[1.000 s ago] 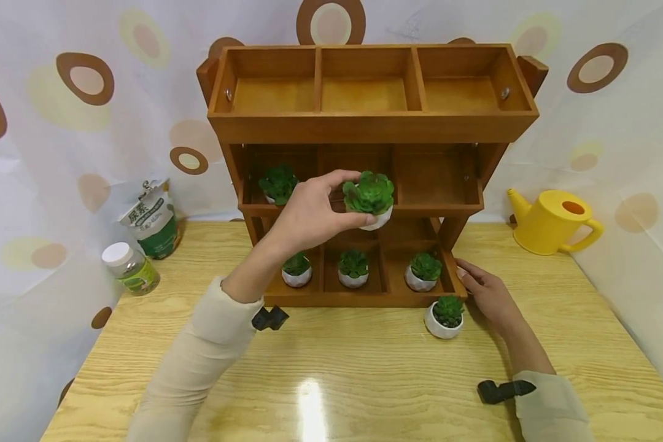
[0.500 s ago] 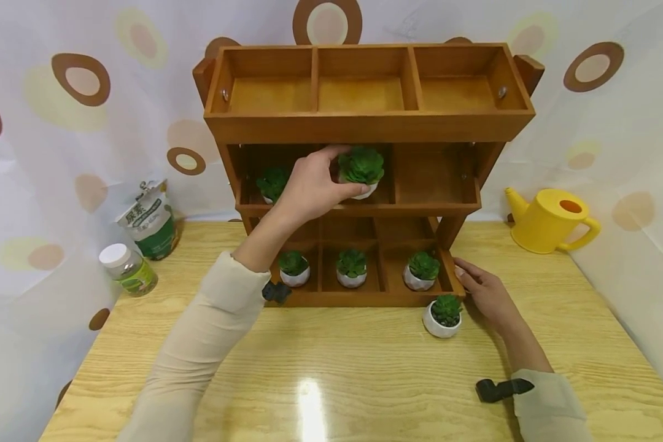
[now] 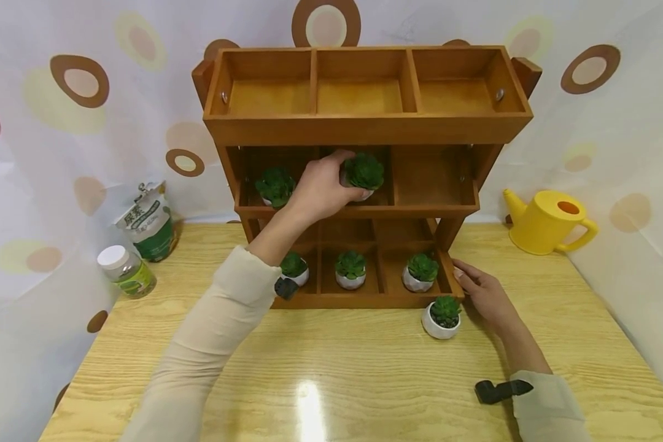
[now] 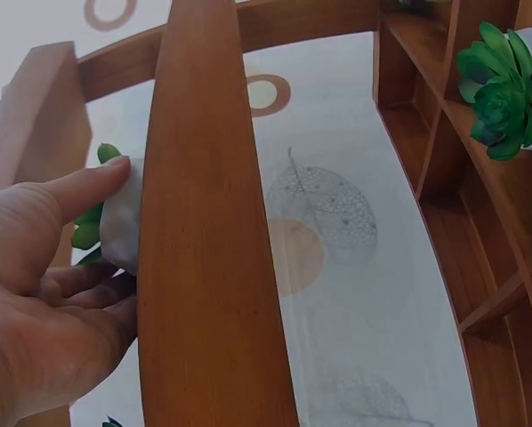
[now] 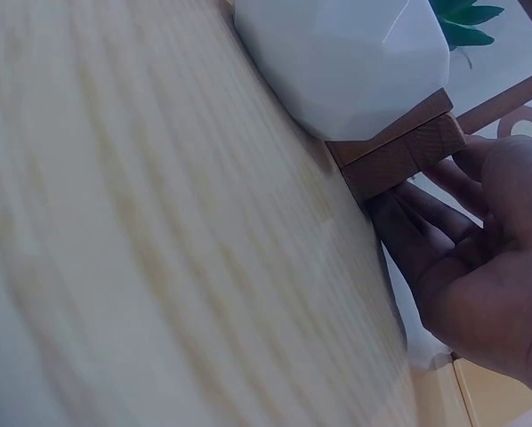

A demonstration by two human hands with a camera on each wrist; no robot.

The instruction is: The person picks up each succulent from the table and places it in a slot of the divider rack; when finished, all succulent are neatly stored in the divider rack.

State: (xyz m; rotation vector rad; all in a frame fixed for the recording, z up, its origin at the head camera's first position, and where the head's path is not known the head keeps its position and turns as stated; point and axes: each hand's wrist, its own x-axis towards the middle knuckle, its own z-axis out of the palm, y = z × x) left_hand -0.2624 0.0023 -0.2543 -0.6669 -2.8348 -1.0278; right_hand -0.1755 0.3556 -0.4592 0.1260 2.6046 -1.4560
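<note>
My left hand (image 3: 323,187) grips a potted succulent (image 3: 366,172) in the middle compartment of the second tier of a wooden plant rack (image 3: 364,130). In the left wrist view the thumb lies on one side of the white pot (image 4: 122,222) and the fingers on the other, behind the tier's front board. Down at the right, my right hand (image 3: 486,298) holds the end of the bottom tier; the right wrist view has thumb and fingers around its wooden corner (image 5: 399,151). Close by, another succulent in a white pot (image 3: 441,320) stands on the table before that corner.
Another succulent (image 3: 276,186) sits in the second tier's left compartment. The bottom tier holds one plant per compartment, such as the middle one (image 3: 350,270). A yellow watering can (image 3: 541,222) stands right; a white-capped jar (image 3: 127,273) and a green-white pouch (image 3: 150,224) stand left.
My left hand has carried the succulent from in front of the rack back into the second tier's middle compartment. The right hand stays at the bottom tier's end.
</note>
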